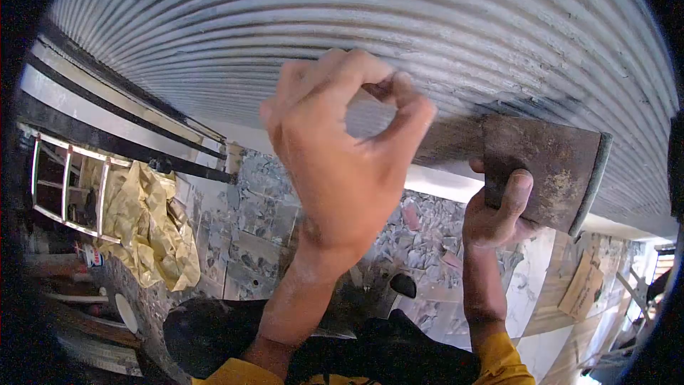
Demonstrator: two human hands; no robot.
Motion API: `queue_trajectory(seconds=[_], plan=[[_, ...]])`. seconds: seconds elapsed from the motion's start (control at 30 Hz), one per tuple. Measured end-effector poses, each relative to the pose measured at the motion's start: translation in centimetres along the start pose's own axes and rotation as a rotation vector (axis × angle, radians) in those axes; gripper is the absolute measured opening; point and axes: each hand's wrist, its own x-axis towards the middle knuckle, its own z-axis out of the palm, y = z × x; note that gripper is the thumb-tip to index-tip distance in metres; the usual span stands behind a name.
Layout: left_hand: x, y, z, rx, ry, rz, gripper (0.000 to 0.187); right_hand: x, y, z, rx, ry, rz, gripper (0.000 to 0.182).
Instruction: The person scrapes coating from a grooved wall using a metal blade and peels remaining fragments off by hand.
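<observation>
My left hand is raised in the middle of the view, close to the grey ribbed wall. Its thumb and index finger bend into a ring with their tips near each other. Anything small between those tips is hidden. To the right, my right hand grips a brown, stained rectangular plate with a grey rounded strip along its outer edge. The thumb presses on the plate's face, and other fingers go behind it. The plate's upper edge lies close to the ribs, beside a darker wet-looking patch.
Broken flakes litter the tiled floor below. At left are crumpled gold-brown paper, a white metal frame and dark horizontal rails. A flat cardboard piece lies at lower right.
</observation>
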Motion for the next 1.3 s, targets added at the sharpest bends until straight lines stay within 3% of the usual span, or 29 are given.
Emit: queue_trajectory(seconds=[0.1, 0.17, 0.27, 0.47, 0.57, 0.63, 0.73, 0.83, 0.97, 1.13, 1.3], plan=[[0.1, 0.8, -0.4, -0.058, 0.026, 0.058, 0.01, 0.3, 0.1, -0.2, 0.074, -0.033, 0.029, 0.065], [-0.2, 1.0, -0.9, -0.081, 0.05, 0.056, 0.01, 0.8, 0.6, 0.2, 0.027, 0.071, -0.14, 0.057], [-1.6, -0.1, -1.1, -0.128, 0.105, 0.048, 0.011, 0.7, 0.5, -0.3, 0.022, 0.037, -0.128, 0.058], [-3.0, -1.1, -0.5, -0.149, -0.022, 0.055, 0.011, 0.5, -0.2, -0.2, 0.036, 0.023, -0.093, 0.06], [-3.2, -0.7, 0.9, -0.066, 0.025, 0.144, 0.018, 0.3, -0.5, -0.8, 0.078, -0.023, -0.033, 0.06], [-4.1, -0.6, 1.9, -0.052, 0.05, 0.118, 0.04, 0.2, -0.5, -0.9, 0.089, -0.032, -0.02, 0.059], [-5.3, -0.6, 2.9, -0.036, 0.082, 0.153, 0.05, 0.2, -0.4, -0.9, 0.079, -0.02, -0.015, 0.058], [-6.0, 0.8, 3.6, -0.128, 0.075, 0.044, 0.054, 0.5, -0.5, -0.4, 0.02, 0.04, -0.06, 0.056], [-5.9, 1.4, 3.3, -0.099, -0.032, 0.091, 0.047, 0.8, -0.7, -1.1, 0.008, -0.005, -0.066, 0.059], [-5.4, 1.2, 4.4, -0.216, 0.175, -0.037, 0.047, 0.9, -0.6, -1.0, 0.01, 0.007, -0.081, 0.059], [-6.2, 0.6, 5.0, -0.146, 0.158, 0.038, 0.048, 0.8, -0.5, -0.8, -0.008, 0.018, -0.065, 0.059]])
